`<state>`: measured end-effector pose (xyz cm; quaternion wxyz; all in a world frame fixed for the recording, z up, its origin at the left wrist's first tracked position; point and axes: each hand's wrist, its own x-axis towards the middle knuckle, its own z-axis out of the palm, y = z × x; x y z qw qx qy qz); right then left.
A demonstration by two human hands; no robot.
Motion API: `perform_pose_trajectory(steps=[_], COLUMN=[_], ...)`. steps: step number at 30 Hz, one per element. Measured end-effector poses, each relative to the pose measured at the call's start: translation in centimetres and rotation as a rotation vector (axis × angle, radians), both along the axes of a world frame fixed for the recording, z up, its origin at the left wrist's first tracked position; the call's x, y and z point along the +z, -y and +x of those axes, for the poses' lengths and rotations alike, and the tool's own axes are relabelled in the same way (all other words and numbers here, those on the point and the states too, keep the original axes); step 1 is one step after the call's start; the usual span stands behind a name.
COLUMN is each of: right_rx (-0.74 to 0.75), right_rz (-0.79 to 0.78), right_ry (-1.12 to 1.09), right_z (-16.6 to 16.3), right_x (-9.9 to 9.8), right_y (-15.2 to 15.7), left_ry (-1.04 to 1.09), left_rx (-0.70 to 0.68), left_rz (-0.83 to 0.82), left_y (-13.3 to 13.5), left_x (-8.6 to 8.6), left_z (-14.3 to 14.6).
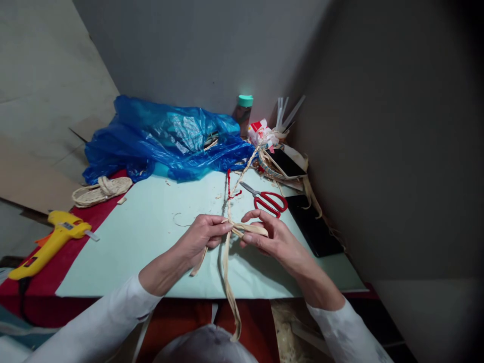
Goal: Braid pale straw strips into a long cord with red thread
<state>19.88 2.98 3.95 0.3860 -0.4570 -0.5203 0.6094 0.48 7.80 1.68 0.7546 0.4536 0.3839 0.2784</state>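
My left hand (207, 233) pinches a pale plant-fibre braid (229, 207) at the spot where its loose strands part. Beside it, my right hand (266, 233) has thumb and fingers closed on one folded strand (251, 228), pulled out to the right. A long strand (227, 272) hangs down between my hands past the table's front edge. Another short end (199, 264) sticks out below my left hand. The braid runs away from me to the back, passing a red cord (229, 184). Red-handled scissors (266, 199) lie just beyond my right hand.
A yellow glue gun (53, 242) and a small woven sandal (102, 191) lie at the left. Behind are a blue plastic bag (162, 136) and a jar with a green lid (244, 111). On the right rest a phone (285, 162) and a black flat object (315, 229), near the wall.
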Motion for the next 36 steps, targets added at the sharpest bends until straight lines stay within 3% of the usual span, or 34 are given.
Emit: perform_pose_trajectory(steps=[4,8,10,13,16,18,21,24,26,30,36], right_rx=[-0.137,-0.321,-0.297,-0.22,-0.203,-0.271,-0.41,-0.425,-0.37,-0.342,-0.411], right_rz=[0.229,0.561,0.587,0.571,0.615,0.647,0.694,0.666,0.634,0.661,0.643], right_ry=[0.24,0.999,1.368,1.618,1.638,1.561,1.279,0.903,0.795,0.897,0.914], right_z=[2.2,3.5,3.3,2.9,2.8,3.2,3.6,3.4,3.1,3.1,4.1], right_x=[0.9,0.4,-0.6,-2.1,-2.8,-2.5,-1.1,0.5,1.1,1.0,0.2], right_y=[-1.3,-3.3,-4.4,-5.7,-6.3,-6.0,-4.0,-0.4,2.2,5.3,6.6], left_ry=[0.017,0.054,0.073,0.082,0.096,0.116,0.154,0.18,0.199,0.218,0.221], left_rx=[0.025,0.018,0.018,0.018,0.029,0.031,0.019,0.032,0.052,0.033,0.049], left_rz=[-0.047,-0.081,-0.091,-0.101,-0.132,-0.151,-0.176,-0.206,-0.221,-0.198,-0.189], left_y=[-0.1,-0.3,-0.4,-0.4,-0.4,-0.4,-0.5,-0.5,-0.5,-0.2,0.0], left_x=[0.0,0.0,-0.1,-0.1,0.0,0.1,0.2,0.2,0.2,0.4,0.5], left_z=[-0.1,-0.1,-0.1,-0.1,-0.1,-0.2,-0.2,0.0,0.1,0.0,-0.1])
